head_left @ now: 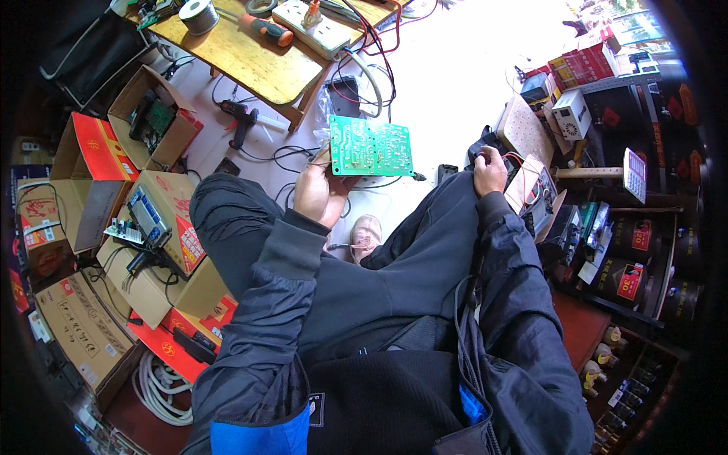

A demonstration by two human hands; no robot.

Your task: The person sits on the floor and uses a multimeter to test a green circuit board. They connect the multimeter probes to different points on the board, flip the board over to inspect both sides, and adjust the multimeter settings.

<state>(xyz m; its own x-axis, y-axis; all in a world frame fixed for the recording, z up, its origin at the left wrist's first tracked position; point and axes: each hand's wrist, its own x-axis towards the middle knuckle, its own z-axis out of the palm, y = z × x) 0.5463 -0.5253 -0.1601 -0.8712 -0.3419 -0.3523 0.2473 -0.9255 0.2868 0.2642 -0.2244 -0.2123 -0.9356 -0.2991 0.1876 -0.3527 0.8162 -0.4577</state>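
Note:
My left hand (pixel 318 189) grips a green circuit board (pixel 371 148) by its left edge, fingers behind it. The board is tilted toward me above the floor, showing its soldered side with many small joints. Over by my right knee, my right hand (pixel 491 173) is closed, its fingers curled in. A black object (pixel 482 142) lies just beyond that hand; whether the fingers grip part of it or something small is hidden.
A wooden table (pixel 296 80) ahead carries a solder spool (pixel 199 17), an orange-and-black screwdriver (pixel 267 30) and a white power strip (pixel 311 29). A glue gun (pixel 240 121) and cables lie on the floor. Cardboard boxes (pixel 83 322) crowd the left; shelves (pixel 637 250) stand right.

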